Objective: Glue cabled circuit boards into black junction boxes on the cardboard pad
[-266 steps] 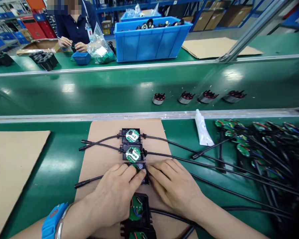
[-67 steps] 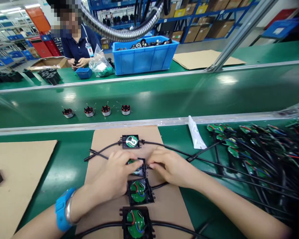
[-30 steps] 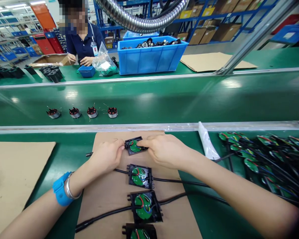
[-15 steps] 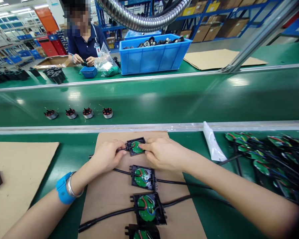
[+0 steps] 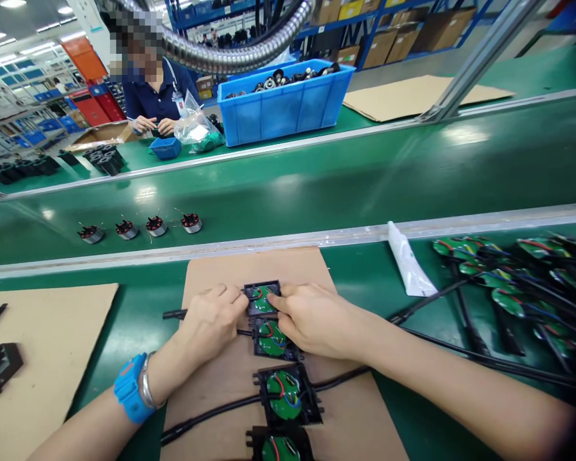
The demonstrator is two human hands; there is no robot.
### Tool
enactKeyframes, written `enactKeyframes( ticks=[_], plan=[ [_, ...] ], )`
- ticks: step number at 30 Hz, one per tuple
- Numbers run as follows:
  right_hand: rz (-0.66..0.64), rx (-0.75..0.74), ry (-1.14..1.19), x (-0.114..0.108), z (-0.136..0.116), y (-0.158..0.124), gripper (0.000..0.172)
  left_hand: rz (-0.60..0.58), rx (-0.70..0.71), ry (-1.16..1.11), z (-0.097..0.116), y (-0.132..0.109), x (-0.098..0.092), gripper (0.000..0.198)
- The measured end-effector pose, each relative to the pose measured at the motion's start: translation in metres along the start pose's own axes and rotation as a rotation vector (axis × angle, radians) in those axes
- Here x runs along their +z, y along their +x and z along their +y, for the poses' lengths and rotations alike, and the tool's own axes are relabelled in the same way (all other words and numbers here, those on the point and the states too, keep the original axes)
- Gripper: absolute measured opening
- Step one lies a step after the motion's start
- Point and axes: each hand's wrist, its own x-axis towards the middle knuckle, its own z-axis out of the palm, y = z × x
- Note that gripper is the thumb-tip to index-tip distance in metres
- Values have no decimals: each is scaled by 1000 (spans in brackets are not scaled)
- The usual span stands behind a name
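Holding the far case (image 5: 273, 286) on the card (image 5: 254, 266), with left hand (image 5: 212, 320) at its left edge and right hand (image 5: 319, 320) on its board (image 5: 260, 302), could crack it or bump the next case (image 5: 294, 351) by pushing too hard.

Green circuit board (image 5: 260, 302) – black housing (image 5: 262, 283)

No legible text. Badge (image 5: 180, 104) on co-worker's (image 5: 154, 96) chest: print too small to read. Pale tag (image 5: 227, 9) on blue rack beam (image 5: 206, 15): likewise. Blue wristband (image 5: 132, 388): reddish mark (image 5: 139, 362), too blurred to make out. White tube (image 5: 409, 266): no lettering readable on visible side.
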Motion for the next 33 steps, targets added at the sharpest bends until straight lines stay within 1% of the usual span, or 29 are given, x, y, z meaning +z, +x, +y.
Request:
enactKeyframes(
  ticks=[3, 5, 7, 9, 11, 13, 14, 16, 18, 21, 23, 24, 26, 28, 30, 32, 33],
  plan=[
    [-3, 7, 19, 0, -1, 1, 37, -80, 58, 50, 1, 3, -1, 21],
    [-1, 25, 14, 0, -2, 1, 38, -115, 57, 71, 0, 5, -3, 20],
    [-3, 47, 2, 0, -3, 1, 38, -121, 24, 73, 0, 5, -6, 20],
    [1, 64, -7, -1, -5, 0, 38, -91, -37, 56, 3, 5, -10, 22],
    [4, 72, -12, -1, -7, -1, 39, -3, -102, -24, 8, 3, -10, 25],
    [1, 80, -14, -2, -9, -1, 41, 81, -111, -119, 16, 2, -8, 27],
    [-2, 83, -15, -3, -9, -1, 41, 101, -97, -150, 20, 1, -6, 28],
    [-12, 85, -14, -7, -8, -1, 43, 79, -73, -170, 24, 2, -3, 29],
    [-23, 60, 37, -12, -4, -2, 41, 58, -88, -215, 22, 4, -2, 28],
    [-33, -13, 243, -21, 7, -5, 46, 112, -79, -343, 15, 8, -3, 21],
    [-27, 3, 336, -25, 15, -8, 50, 108, -4, -385, 10, 10, -4, 21],
    [-24, 32, 346, -26, 17, -9, 47, 80, 37, -393, 9, 11, -3, 23],
    [-17, 85, 320, -28, 20, -11, 36, 4, 92, -389, 10, 12, -1, 27],
    [-24, 108, 287, -28, 19, -11, 23, -26, 97, -366, 12, 10, 2, 27],
    [-51, 114, 253, -26, 17, -11, 12, -2, 94, -344, 14, 8, 5, 26],
    [-46, 84, 221, -21, 15, -10, 13, 45, 101, -332, 16, 6, 8, 27],
    [-4, 50, 212, -17, 15, -10, 14, 64, 104, -328, 16, 5, 9, 28]
  ],
)
